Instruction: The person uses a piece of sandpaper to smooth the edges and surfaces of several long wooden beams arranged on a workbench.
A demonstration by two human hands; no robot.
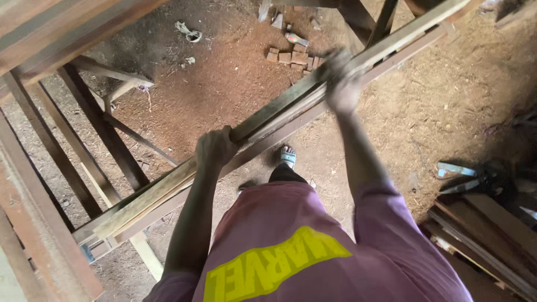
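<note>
Item: bundle of long, weathered grey-brown wooden battens, held diagonally above the sawdust-strewn earth floor.
Left hand: grip clenched round the bundle's lower stretch.
Right hand: grip clenched higher up; blurred.
Lower end: near the wooden frame, contact unclear.
Progress: judged mid-carry; battens lifted, not set down.
Nearby: stacked planks, small wood offcuts.

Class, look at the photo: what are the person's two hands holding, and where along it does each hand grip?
Both hold a bundle of long wooden planks: left hand near the middle, right hand further along toward the far end.
</note>
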